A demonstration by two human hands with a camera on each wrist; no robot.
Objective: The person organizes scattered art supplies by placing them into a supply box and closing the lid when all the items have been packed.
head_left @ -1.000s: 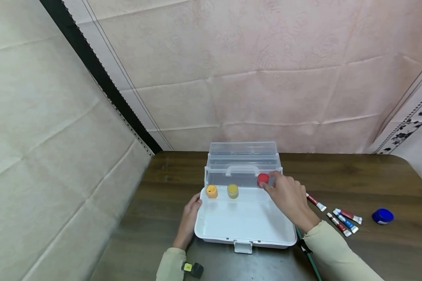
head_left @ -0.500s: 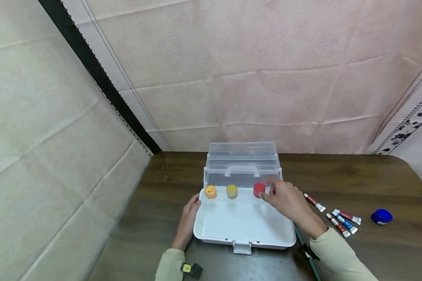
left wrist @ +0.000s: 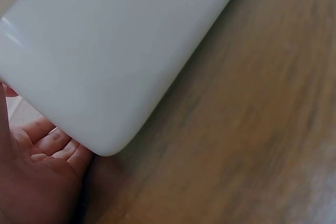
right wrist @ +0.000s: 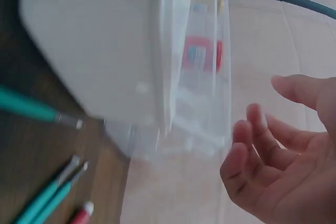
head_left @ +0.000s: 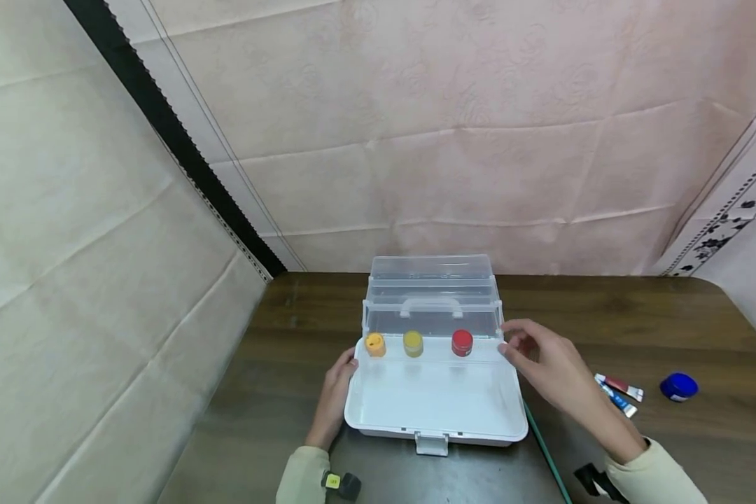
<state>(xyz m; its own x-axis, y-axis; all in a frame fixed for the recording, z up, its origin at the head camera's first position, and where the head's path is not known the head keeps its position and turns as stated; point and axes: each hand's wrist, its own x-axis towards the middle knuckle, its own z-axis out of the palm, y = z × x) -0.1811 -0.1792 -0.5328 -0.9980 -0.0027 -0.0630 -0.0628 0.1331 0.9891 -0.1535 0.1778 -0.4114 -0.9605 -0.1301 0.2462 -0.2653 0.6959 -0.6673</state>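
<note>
A white plastic storage box (head_left: pixel 437 399) stands on the table, its clear tiered lid (head_left: pixel 431 280) raised at the back. Along the back of its white tray are three small paint jars: an orange jar (head_left: pixel 374 344), a yellow jar (head_left: pixel 413 344) and a red-capped jar (head_left: pixel 462 343). At the box's left edge, my left hand (head_left: pixel 334 400) grips the side; the left wrist view shows its fingers (left wrist: pixel 65 148) against the white wall. My right hand (head_left: pixel 551 364) is beside the box's right back corner, holding nothing, fingers loosely bent and thumb apart (right wrist: pixel 294 150).
Right of the box lie paint tubes, among them a blue tube (head_left: pixel 619 401) and a dark red tube (head_left: pixel 620 387), partly behind my right forearm. Farther right stands a blue jar (head_left: pixel 678 386). A green-handled paintbrush (head_left: pixel 547 451) lies along the box's right side; more brushes (right wrist: pixel 47 198) show in the right wrist view.
My right hand set the red-capped jar down at the back of the tray, let it go and drew away to the right. My left hand stayed at the box's left edge.
</note>
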